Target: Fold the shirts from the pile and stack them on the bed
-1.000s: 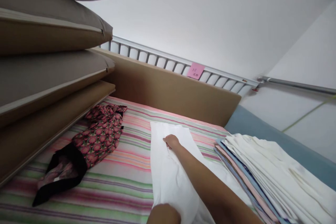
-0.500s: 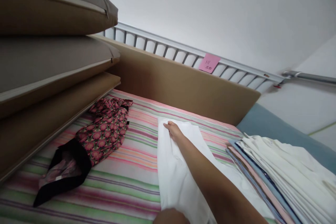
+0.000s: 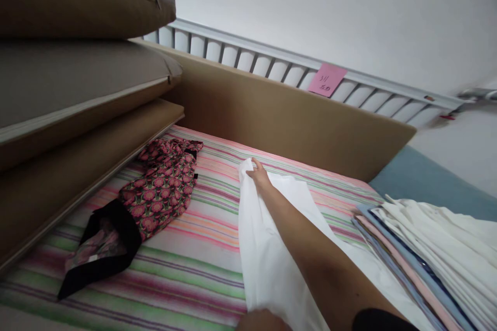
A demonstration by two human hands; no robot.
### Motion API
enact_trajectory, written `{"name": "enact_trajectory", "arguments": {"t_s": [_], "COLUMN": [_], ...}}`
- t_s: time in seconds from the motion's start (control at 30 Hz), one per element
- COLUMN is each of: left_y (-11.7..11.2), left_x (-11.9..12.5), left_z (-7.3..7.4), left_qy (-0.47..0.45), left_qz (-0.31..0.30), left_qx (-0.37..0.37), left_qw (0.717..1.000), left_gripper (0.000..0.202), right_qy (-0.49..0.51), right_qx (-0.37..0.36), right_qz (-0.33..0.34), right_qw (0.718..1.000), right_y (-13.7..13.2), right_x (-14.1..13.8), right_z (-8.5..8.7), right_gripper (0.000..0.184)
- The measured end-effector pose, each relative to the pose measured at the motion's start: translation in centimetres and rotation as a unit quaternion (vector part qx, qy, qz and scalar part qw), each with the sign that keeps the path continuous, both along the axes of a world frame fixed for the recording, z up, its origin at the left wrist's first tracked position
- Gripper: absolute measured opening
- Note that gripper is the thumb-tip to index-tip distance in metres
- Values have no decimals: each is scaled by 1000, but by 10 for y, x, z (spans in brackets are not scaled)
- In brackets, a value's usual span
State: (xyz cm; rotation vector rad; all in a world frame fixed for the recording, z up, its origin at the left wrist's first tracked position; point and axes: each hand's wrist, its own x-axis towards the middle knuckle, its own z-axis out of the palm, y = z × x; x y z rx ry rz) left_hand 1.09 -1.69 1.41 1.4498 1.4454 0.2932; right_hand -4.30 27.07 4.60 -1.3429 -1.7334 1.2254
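A long white cloth point(image 3: 267, 264) lies lengthwise on the striped bed sheet point(image 3: 186, 264). My right hand point(image 3: 259, 176) reaches out along it and pinches its far corner, which is lifted a little off the sheet. My left hand point(image 3: 261, 321) shows only as a sliver at the bottom edge, against the near end of the cloth; its fingers are hidden.
A flowered red and black garment point(image 3: 147, 201) lies to the left on the sheet. Brown cushions point(image 3: 77, 83) are stacked at the left. A pile of folded white, pink and blue cloths point(image 3: 427, 248) sits at the right. A brown headboard point(image 3: 295, 124) and white rail with a pink note point(image 3: 327, 80) run behind.
My right hand has slid from the middle of the white cloth to its far corner and taken hold of it. The view has shifted to the left.
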Motion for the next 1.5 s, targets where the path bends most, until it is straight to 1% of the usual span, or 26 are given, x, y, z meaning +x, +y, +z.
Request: {"name": "enact_trajectory", "arguments": {"t_s": [0.1, 0.17, 0.27, 0.33, 0.43, 0.5, 0.53, 0.63, 0.7, 0.77, 0.83, 0.87, 0.93, 1.0, 1.07, 1.13, 1.2, 1.23, 1.27, 1.3, 1.33, 1.37, 1.4, 1.43, 1.47, 1.5], "left_y": [4, 5, -4, -14, -26, -27, -27, -23, -20, -17, -14, -12, -5, 2, 11, 18, 24, 26, 28, 29, 30, 31, 32, 33, 34, 35], "left_x": [2, 3, -2, -10, -26, -38, -43, -56, -62, -66, -67, -66, -63, -57, -51, -45, -42, -41, -41, -41, -40, -39, -36, -32, -27, -21], "left_z": [1, 4, 20, 36, 59, 68, 71, 72, 69, 66, 61, 58, 51, 43, 32, 21, 11, 7, 5, 4, 4, 6, 9, 12, 16, 18], "left_qy": [-8, -13, -18, -10, -5, -2, 11, 83, 118, 132, 143, 150, 172, 205, 247, 290, 327, 339, 349, 356, 363, 372, 382, 391, 396, 394], "left_qz": [-3, -9, -19, -14, -15, -16, -6, 52, 96, 146, 177, 179, 155, 128, 104, 84, 69, 66, 65, 65, 67, 73, 83, 94, 103, 108], "left_qx": [0, -1, -1, 5, 35, 64, 83, 128, 143, 180, 245, 276, 307, 309, 299, 282, 262, 255, 250, 247, 247, 252, 261, 275, 293, 314], "left_qw": [1000, 1000, 1000, 1000, 999, 998, 996, 987, 978, 964, 942, 933, 923, 920, 916, 911, 905, 903, 901, 899, 896, 891, 883, 873, 864, 857], "left_gripper": [17, 17, 17, 19, 19, 15, 17, 22, 19, 20, 28, 32, 39, 43, 44, 45, 47, 48, 49, 49, 49, 49, 49, 48, 48, 48], "right_qy": [-48, -81, -120, -133, -152, -179, -199, -275, -318, -330, -328, -325, -320, -310, -295, -283, -284, -286, -285, -278, -264, -245, -222, -199, -177, -154], "right_qx": [33, 53, 90, 116, 174, 215, 230, 241, 250, 264, 270, 267, 248, 232, 229, 240, 253, 255, 253, 250, 247, 247, 250, 252, 249, 232], "right_qz": [2, 1, 17, 43, 99, 138, 160, 228, 275, 304, 316, 315, 309, 307, 316, 334, 344, 348, 351, 352, 349, 334, 300, 244, 165, 68], "right_qw": [998, 995, 989, 983, 968, 950, 939, 903, 873, 854, 848, 851, 861, 870, 872, 866, 858, 855, 855, 858, 865, 876, 893, 915, 938, 958], "right_y": [5, 4, -8, -28, -72, -106, -122, -170, -201, -233, -265, -280, -305, -321, -330, -332, -331, -331, -329, -326, -322, -315, -305, -292, -275, -257], "right_x": [2, 4, 14, 32, 78, 116, 135, 177, 191, 194, 193, 191, 190, 191, 193, 194, 194, 193, 194, 196, 201, 209, 221, 236, 255, 277], "right_z": [-7, -7, 8, 26, 51, 60, 62, 54, 47, 44, 46, 47, 47, 38, 19, -5, -25, -30, -30, -27, -19, -8, 5, 18, 30, 41], "right_gripper": [72, 70, 65, 58, 42, 38, 39, 45, 48, 50, 52, 54, 59, 65, 69, 71, 67, 63, 57, 52, 49, 47, 45, 44, 41, 37]}}
